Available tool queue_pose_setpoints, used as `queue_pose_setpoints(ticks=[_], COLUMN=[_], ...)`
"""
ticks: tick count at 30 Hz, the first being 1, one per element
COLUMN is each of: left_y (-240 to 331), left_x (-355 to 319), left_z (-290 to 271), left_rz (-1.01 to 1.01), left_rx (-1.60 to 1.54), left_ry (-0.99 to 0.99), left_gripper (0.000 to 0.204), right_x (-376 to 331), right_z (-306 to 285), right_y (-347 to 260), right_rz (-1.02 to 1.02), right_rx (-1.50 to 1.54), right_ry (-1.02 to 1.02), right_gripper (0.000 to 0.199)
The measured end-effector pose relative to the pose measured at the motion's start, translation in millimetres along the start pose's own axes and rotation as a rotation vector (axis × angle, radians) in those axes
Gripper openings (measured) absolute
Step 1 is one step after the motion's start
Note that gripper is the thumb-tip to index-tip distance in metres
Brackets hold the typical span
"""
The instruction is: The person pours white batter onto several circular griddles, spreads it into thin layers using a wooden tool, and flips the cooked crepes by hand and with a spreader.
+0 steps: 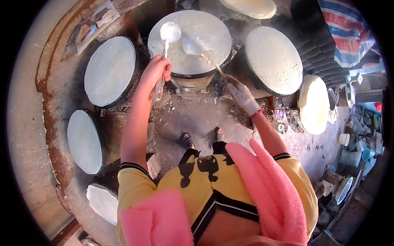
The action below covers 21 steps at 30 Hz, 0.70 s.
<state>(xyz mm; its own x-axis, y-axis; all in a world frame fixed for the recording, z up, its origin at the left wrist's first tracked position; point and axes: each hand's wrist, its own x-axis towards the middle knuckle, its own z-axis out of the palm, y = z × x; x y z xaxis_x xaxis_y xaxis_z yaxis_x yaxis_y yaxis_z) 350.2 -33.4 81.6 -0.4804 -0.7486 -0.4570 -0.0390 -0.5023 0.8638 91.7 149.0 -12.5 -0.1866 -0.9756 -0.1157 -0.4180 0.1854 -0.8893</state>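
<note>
My left hand (155, 70) is closed round the handle of a ladle (170, 32). Its bowl, coated with white batter, is above the left part of a round griddle at the far middle. Pale batter (210, 29) covers that griddle in a thin sheet. A worn white glove covers my right hand (241, 95), which grips a long-handled spreader (192, 46). The spreader's flat, whitish head is over the middle of the batter and appears to touch it. The griddle's dark edge (193, 76) shows along its near side.
More griddles with pale sheets stand around me: one at left (110, 71), one at right (274, 60), others lower left. A stack of yellowish flatbreads (314, 104) lies at right. Beyond are a striped tarp (347, 30) and a basin (344, 190). A pink towel (266, 184) hangs over my shoulders.
</note>
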Motion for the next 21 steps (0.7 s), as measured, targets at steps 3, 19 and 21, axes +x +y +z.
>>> queue_pose_setpoints(ticks=[3,19,21], left_y=[-9.5,-55.7,-71.4], left_x=[-14.6,-27.1,-58.1], left_z=[10.2,-36.6,-20.9], left_rz=[-0.103,-0.245,0.040], left_rx=[0.095,-1.307,-1.034], left_ry=[-0.027,-0.639,-0.861], left_gripper=[0.005,0.034,0.039], right_x=[21.2,7.4,16.7], right_z=[65.0,77.9,104.3], right_y=[26.9,-21.4,53.1], right_rz=[0.218,0.254,-0.274], right_rx=[0.307,0.550,-0.135], right_ry=[0.241,0.020,0.576], right_gripper=[0.037,0.045,0.039])
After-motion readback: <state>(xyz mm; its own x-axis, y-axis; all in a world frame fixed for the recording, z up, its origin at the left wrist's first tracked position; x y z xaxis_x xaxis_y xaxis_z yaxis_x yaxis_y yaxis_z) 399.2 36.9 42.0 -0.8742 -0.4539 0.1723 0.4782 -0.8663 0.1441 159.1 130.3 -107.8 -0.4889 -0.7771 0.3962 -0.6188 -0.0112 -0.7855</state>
